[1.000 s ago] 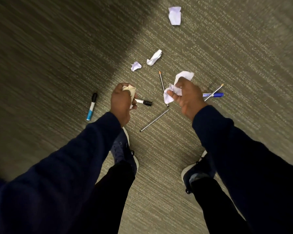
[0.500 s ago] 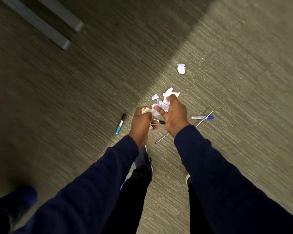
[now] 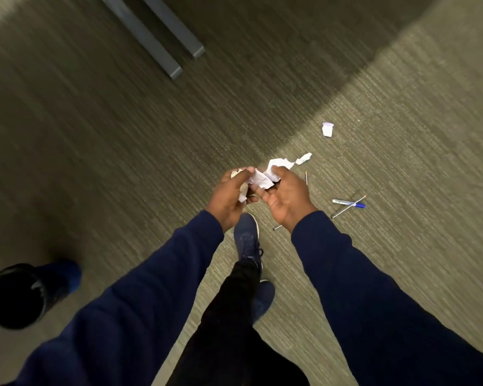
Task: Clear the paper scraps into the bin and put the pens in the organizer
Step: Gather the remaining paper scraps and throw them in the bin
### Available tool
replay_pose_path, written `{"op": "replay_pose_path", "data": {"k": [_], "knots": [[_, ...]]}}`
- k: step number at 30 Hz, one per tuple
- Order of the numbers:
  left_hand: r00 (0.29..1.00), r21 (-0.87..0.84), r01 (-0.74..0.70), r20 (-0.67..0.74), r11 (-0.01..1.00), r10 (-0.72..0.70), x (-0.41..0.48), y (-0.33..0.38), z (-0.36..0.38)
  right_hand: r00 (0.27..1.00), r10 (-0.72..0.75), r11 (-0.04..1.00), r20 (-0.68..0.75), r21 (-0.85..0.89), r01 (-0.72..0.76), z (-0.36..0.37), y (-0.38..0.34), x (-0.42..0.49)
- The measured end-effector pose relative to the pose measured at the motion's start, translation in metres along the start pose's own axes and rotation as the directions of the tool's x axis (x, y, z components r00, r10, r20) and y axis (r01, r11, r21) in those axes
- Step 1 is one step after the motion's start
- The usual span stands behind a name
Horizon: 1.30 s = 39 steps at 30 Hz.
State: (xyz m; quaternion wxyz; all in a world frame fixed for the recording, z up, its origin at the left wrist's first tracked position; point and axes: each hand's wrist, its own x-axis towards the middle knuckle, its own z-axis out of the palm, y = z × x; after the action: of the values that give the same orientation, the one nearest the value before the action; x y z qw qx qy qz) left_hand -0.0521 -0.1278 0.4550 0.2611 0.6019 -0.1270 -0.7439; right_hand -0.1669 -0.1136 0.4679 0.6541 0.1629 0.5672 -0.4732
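Carpet (image 3: 123,168), grey-green and ribbed, covers the whole floor: shaded beyond and to the left of the hands, lit to their right. One container is in view, a round bin (image 3: 67,274) well to the left of the left hand and nearer the person. Its mouth reads as solid black and its wall shows blue. It is blurred, so its contents cannot be told. Both arms reach forward in dark blue sleeves (image 3: 360,274), with the hands side by side and almost touching. The left hand (image 3: 229,196) is seen from the back, its fingers curled round a wad of paper (image 3: 243,194). The right hand (image 3: 287,199) is turned palm up, its thumb and fingertips pinching crumpled white paper (image 3: 262,179), which meets the fingers of the left hand. On the carpet just beyond the right hand lies a torn strip (image 3: 304,158). A small scrap (image 3: 328,129) lies farther beyond it and to the right. A pencil (image 3: 306,178) lies just right of the right hand's fingers. A blue pen (image 3: 349,203) lies well to the right of that hand, crossed by a thin rod (image 3: 343,210). Below the right wrist a dark pen tip (image 3: 276,227) shows; the wrist hides the rest. A blue shoe (image 3: 246,238) shows between the forearms. Two grey bars (image 3: 162,48) lie far beyond the left hand, cut off by the top edge. No organizer can be made out.
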Motion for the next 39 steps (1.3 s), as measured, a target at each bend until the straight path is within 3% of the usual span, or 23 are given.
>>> {"op": "replay_pose_path", "data": {"k": [5, 14, 21, 24, 28, 39], "knots": [[0.999, -0.084, -0.006, 0.039, 0.996, 0.009, -0.051, -0.018, -0.040, 0.998, 0.007, 0.998, 0.060, -0.069, -0.003, -0.006, 0.040, -0.043], [0.985, -0.197, -0.066, -0.172, 0.978, 0.032, -0.104, -0.042, -0.141, 0.986, 0.094, 0.964, 0.135, -0.260, -0.056, 0.014, 0.134, -0.075], [0.978, -0.331, -0.092, -0.207, 0.939, 0.023, -0.109, -0.038, -0.247, 0.991, 0.084, 0.924, 0.101, -0.379, -0.040, 0.066, 0.213, -0.078], [0.979, -0.409, -0.078, -0.204, 0.909, -0.008, -0.108, -0.035, -0.303, 0.992, 0.079, 0.910, 0.094, -0.414, -0.033, 0.097, 0.259, -0.072], [0.952, -0.434, -0.142, -0.307, 0.890, 0.002, -0.109, -0.028, -0.405, 0.986, 0.102, 0.841, 0.131, -0.541, -0.015, 0.151, 0.350, -0.065], [0.800, -0.447, -0.313, -0.600, 0.838, -0.021, -0.147, -0.031, -0.712, 0.935, 0.319, 0.655, 0.157, -0.749, -0.098, 0.289, 0.618, -0.030]]}}
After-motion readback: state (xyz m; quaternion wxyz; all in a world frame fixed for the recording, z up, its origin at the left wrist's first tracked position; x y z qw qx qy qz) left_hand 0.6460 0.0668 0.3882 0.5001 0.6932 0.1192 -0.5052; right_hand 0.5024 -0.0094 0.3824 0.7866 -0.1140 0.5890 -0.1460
